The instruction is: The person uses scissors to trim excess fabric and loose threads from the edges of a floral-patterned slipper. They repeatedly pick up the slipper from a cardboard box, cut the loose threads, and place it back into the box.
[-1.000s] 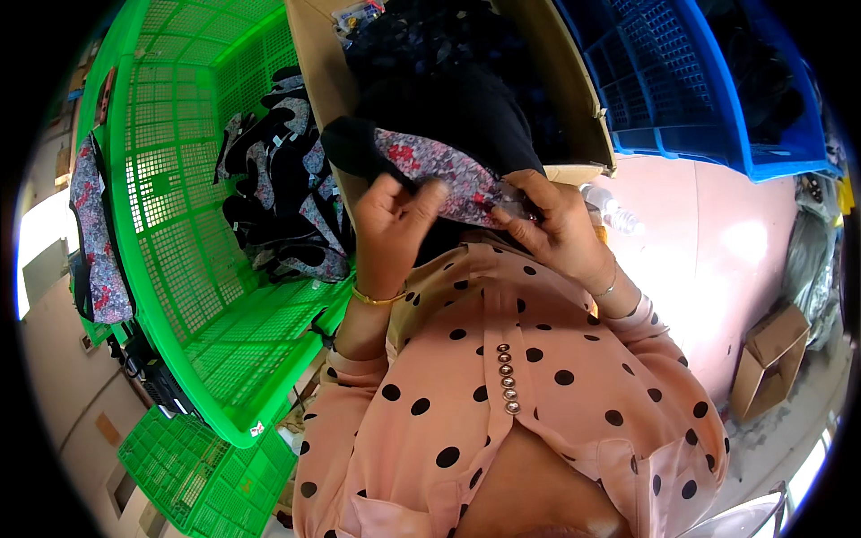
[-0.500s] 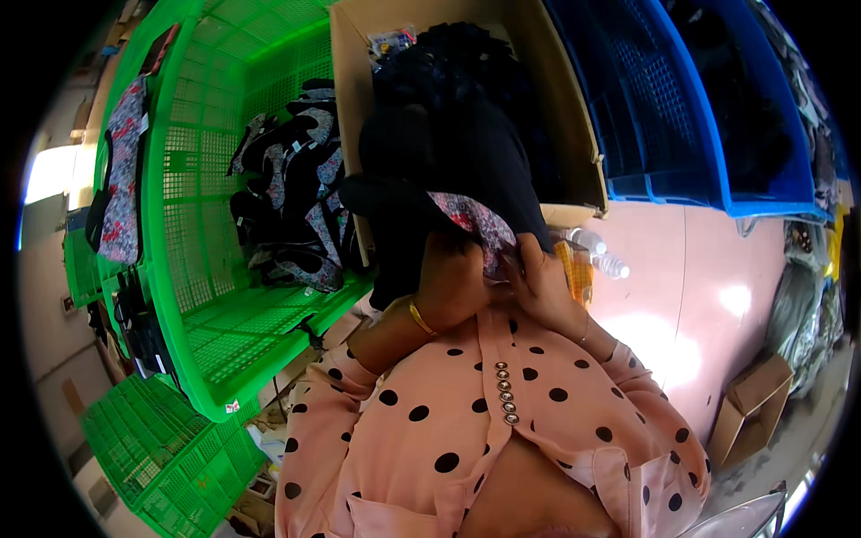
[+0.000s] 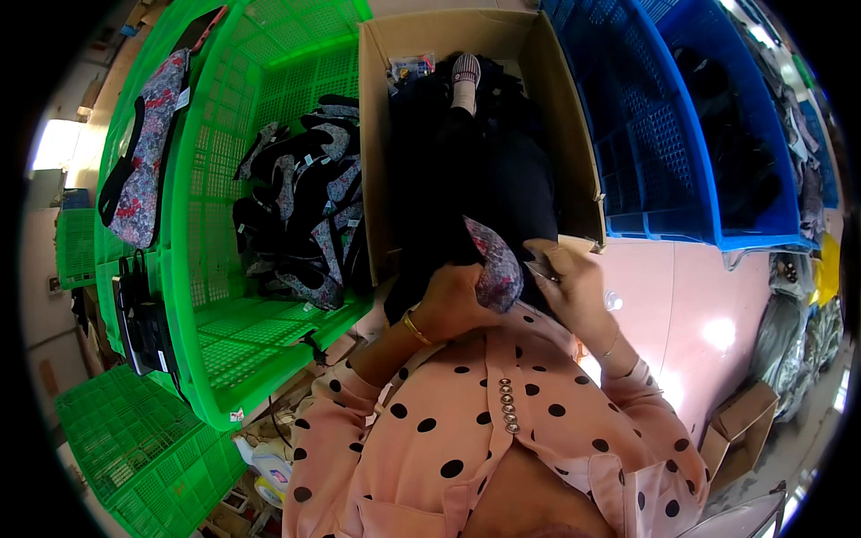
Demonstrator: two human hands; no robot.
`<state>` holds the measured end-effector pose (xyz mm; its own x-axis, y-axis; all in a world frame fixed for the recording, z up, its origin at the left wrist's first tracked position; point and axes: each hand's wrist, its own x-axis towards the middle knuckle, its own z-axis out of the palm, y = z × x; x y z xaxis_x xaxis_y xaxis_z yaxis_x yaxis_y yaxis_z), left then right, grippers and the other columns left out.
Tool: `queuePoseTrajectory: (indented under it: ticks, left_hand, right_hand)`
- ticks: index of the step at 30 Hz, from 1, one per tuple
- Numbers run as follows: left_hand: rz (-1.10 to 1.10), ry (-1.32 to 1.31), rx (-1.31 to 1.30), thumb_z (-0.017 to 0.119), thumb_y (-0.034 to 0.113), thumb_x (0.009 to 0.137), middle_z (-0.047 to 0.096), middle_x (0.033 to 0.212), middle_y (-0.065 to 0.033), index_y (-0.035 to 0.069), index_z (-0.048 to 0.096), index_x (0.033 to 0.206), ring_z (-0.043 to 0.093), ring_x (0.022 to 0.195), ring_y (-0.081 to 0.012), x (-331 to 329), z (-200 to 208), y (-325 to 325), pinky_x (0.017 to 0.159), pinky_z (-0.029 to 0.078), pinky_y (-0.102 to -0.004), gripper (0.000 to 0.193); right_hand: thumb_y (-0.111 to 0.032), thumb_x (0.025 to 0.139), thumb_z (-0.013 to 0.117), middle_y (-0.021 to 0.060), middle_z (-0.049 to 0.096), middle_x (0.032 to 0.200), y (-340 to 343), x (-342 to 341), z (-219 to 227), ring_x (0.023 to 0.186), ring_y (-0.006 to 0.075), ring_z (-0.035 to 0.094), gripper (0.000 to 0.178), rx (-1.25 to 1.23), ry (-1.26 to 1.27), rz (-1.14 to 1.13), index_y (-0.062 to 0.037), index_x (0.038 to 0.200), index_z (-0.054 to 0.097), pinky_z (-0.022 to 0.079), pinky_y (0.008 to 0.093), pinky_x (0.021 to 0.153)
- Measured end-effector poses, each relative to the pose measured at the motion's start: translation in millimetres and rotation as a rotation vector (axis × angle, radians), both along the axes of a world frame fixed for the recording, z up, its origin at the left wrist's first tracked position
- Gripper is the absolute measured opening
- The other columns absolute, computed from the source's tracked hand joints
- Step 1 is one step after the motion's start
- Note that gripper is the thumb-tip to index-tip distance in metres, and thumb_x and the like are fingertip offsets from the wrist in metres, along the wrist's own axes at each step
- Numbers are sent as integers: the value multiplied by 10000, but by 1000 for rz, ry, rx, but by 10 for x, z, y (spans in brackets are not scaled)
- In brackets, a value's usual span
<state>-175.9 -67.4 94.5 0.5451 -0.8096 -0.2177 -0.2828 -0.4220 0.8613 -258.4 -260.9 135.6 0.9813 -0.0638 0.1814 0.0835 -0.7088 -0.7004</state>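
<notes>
My left hand grips a cup-shaped floral cloth piece, grey with red flowers, in front of my shirt. Just right of it, my right hand is closed on a small metal tool like thread snips, its pointed tip toward the cloth. Most of the tool is hidden by the fingers. A black-clad leg stretches away from me into a cardboard box, with a shoe at its far end. Dark cloth lies around it.
On my left stands a green plastic crate with several black and floral pieces. Another floral piece and a phone lie along its outer side. Blue crates stand to the right; a small open carton sits lower right.
My right hand has moved right, away from my left hand, and the metal tool now shows. The floral piece is turned more upright. My view has shifted, bringing the shoe into sight.
</notes>
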Motion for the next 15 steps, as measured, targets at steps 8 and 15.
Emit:
queuePoseTrajectory:
  ticks: [8, 15]
  left_hand:
    - [-207, 499, -188, 857, 150, 639, 701, 947, -86, 18, 655, 1042, 652, 830, -136, 1, 358, 53, 798, 516, -269, 470]
    - [-79, 719, -150, 835, 121, 643, 671, 796, -51, -20, 673, 878, 590, 720, -83, -41, 183, 181, 685, 482, -237, 318]
  right_hand:
    - [-287, 794, 753, 127, 577, 743, 38, 289, 250, 723, 297, 608, 310, 75, 145, 524, -33, 878, 596, 475, 379, 620]
    - [-445, 790, 768, 133, 621, 763, -53, 139, 164, 718, 268, 630, 461, 302, 532, 624, -16, 853, 613, 480, 355, 643]
